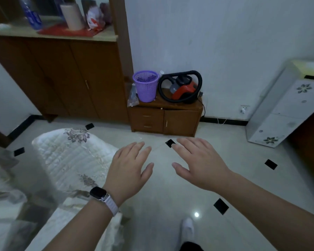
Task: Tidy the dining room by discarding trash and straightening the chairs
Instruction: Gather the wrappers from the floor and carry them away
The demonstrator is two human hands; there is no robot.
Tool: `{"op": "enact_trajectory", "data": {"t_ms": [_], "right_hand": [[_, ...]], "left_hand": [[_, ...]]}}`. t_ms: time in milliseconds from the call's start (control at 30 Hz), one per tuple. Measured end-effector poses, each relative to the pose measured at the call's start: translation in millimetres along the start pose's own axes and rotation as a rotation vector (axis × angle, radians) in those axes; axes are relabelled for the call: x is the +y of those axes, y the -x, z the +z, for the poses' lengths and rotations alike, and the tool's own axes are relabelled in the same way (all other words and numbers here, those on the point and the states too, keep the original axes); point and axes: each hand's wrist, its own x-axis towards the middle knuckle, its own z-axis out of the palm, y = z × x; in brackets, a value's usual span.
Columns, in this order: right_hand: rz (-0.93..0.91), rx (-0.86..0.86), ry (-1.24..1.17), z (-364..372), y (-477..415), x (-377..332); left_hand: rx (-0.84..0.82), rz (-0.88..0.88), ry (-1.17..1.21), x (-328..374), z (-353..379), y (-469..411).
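Chair in white quilted cover is sitting lower left, under the left forearm. Low wooden cabinet is standing against the far wall, carrying a red vacuum and, at its left end, a purple waste basket. Left hand and right hand are hovering side by side, fingers straight, gripping nothing.

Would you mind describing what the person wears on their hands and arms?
No sleeves show; both forearms are bare. The left hand has a smartwatch at the wrist, with a dark rectangular face and a white band. The right hand wears nothing.
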Motion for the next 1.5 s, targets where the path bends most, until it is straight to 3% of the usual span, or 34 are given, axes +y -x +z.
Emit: {"op": "enact_trajectory", "data": {"t_ms": [433, 633, 800, 1033, 1400, 1500], "right_hand": [[-0.148, -0.020, -0.162, 81, -197, 134], [-0.319, 0.023, -0.156, 99, -295, 183], [-0.420, 0.076, -0.234, 119, -360, 174], [-0.518, 0.026, -0.268, 163, -455, 148], [-0.565, -0.059, -0.062, 188, -647, 94], [-0.615, -0.062, -0.100, 200, -686, 68]], "left_hand": [[-0.051, -0.170, -0.141, -77, 69, -174], [-0.015, -0.218, -0.195, -96, 84, -248], [-0.018, -0.300, -0.249, -139, 89, -264], [-0.036, -0.372, -0.239, -228, 117, -287], [0.054, -0.429, -0.212, -416, 124, -354], [0.091, -0.478, -0.204, -452, 120, -354]]}}
